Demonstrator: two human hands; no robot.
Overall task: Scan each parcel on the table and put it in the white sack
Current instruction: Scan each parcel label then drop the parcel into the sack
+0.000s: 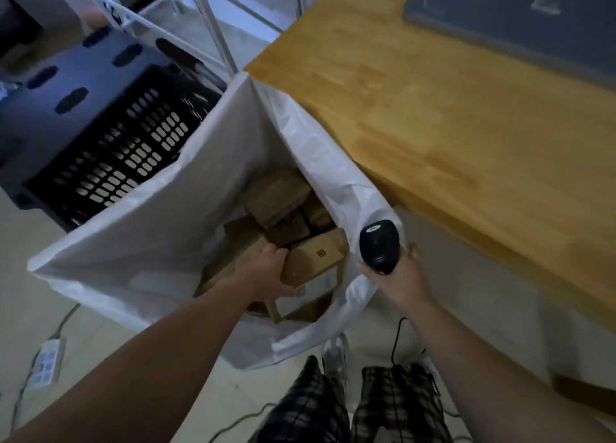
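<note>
Left hand lowers a brown cardboard parcel into the open white fabric sack while the right hand holds a black handheld scanner

The left hand [270, 269] reaches inside the white fabric sack [140, 242], fingers wrapped around the near end of a small brown cardboard parcel [315, 259] with a printed code on its top face; it sits on a heap of other brown cardboard boxes [276, 196] filling the sack. The right hand [403, 276] hovers just beside the sack's right rim, fingers closed round the handle of the black handheld scanner [378, 244], its cord hanging down. The sack stands against the corner of the yellow wooden table [450, 116], with a dark perforated plastic crate [110, 156] on its far left
</note>
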